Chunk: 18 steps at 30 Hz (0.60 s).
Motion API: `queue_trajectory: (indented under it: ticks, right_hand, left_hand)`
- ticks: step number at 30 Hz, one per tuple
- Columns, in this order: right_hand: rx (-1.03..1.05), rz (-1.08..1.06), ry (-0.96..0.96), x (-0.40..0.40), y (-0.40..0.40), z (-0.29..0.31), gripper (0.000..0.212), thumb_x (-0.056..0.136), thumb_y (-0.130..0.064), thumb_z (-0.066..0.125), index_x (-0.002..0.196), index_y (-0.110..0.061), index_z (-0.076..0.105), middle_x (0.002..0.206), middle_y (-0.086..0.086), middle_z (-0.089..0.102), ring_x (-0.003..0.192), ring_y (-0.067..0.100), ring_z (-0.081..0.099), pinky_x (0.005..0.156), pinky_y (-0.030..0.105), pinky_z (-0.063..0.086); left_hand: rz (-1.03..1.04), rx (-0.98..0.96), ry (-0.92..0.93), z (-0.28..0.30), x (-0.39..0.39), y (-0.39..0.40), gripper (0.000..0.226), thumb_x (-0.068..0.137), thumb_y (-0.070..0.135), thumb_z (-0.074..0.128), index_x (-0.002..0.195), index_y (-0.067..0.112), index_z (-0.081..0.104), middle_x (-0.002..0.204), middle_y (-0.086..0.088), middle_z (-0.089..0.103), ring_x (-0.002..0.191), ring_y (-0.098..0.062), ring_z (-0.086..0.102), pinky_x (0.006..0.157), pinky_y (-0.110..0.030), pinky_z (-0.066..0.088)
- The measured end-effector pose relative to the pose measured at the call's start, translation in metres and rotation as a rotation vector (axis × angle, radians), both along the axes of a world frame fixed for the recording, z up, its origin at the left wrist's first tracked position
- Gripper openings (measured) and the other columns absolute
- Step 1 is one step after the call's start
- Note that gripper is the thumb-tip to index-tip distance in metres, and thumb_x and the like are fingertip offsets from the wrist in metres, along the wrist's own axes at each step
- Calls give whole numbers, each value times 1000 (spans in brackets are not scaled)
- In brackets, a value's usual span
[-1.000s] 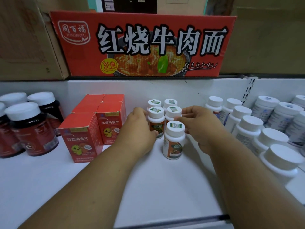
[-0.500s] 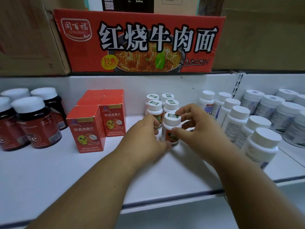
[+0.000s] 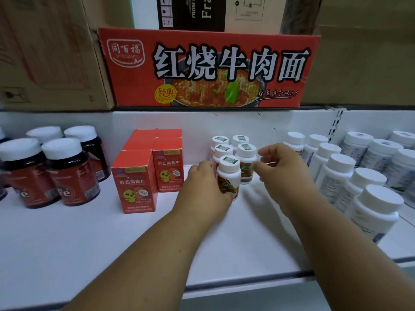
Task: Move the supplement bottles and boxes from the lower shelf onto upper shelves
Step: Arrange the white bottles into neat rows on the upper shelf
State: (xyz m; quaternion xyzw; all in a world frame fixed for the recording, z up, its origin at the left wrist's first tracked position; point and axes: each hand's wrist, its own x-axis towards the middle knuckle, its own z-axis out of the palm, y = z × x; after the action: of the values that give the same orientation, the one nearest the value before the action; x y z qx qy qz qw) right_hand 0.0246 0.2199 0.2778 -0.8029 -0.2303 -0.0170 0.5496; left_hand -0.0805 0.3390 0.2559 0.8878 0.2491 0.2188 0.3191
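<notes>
The left hand (image 3: 207, 182) is gripping the front bottle (image 3: 228, 176), the right hand (image 3: 277, 167) hovering loosely curled and empty beside it (four bottles (image 3: 233, 145) already standing behind; lower shelf unseen).

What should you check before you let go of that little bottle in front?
1. Front bottle upright on the shelf: ok, it stands straight with its cap on.
2. Left hand steadying it: ok, it wraps the bottle's lower side.
3. Right hand clear of the caps: ok, it holds nothing, fingers loosely curled beside the back bottles.
4. Lined up with the back bottles: ok, it sits in front of the four, roughly centred.
5. Room beside the red boxes: ok, a gap shows left of the hand.
6. Label facing forward: cannot tell, the left hand covers part of it.
</notes>
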Motion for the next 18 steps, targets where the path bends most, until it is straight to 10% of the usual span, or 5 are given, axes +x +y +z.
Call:
queue_trajectory:
  ticks: [4, 8, 18]
  right_hand:
    - [-142, 135, 170, 12, 9, 2, 58, 79, -23, 76, 131, -25, 50, 124, -8, 58, 97, 13, 60, 71, 30, 48]
    - [-204, 274, 74, 18, 14, -3, 24, 83, -15, 71, 80, -34, 57, 77, -23, 63, 68, -14, 58, 62, 7, 44]
    - [-151, 223, -2, 27, 20, -20, 27, 90, -20, 63, 109, -36, 54, 91, -25, 59, 90, 3, 58, 70, 20, 39]
  left_hand:
    - [-52, -51, 15, 2, 5, -2, 61, 64, 44, 71, 119, 30, 48, 118, 6, 59, 106, -17, 60, 89, -38, 53]
    - [-80, -130, 16, 2, 12, 4, 61, 64, 37, 72, 120, 35, 49, 113, 13, 64, 102, -12, 63, 87, -37, 54]
    - [-130, -192, -11, 1, 15, 13, 61, 70, 27, 80, 121, 40, 48, 105, 21, 65, 90, 6, 61, 70, -13, 45]
